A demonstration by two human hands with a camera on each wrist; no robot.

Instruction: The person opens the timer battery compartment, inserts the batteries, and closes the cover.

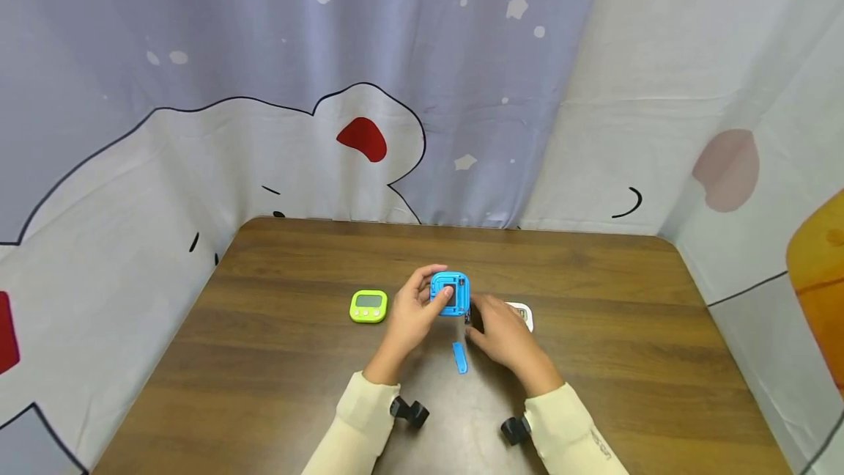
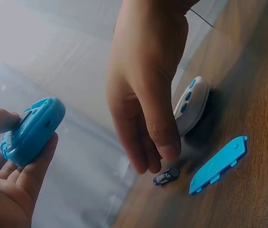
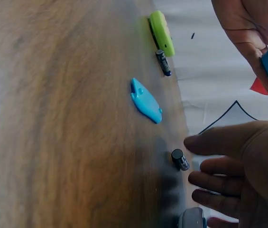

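Here's the blue digital timer, up off the wooden table, its back showing an uncovered battery bay, pinched by the left hand. The right hand grips nothing, fingers spread around a small battery; contact's hard to call. Danger here: one careless brush could send that battery rolling, and a slackening left thumb could drop the timer! The blue battery cover lies nearer the person, easily knocked by a sleeve. White timer crowds the right fingers; second battery, lime-green timer leftward.
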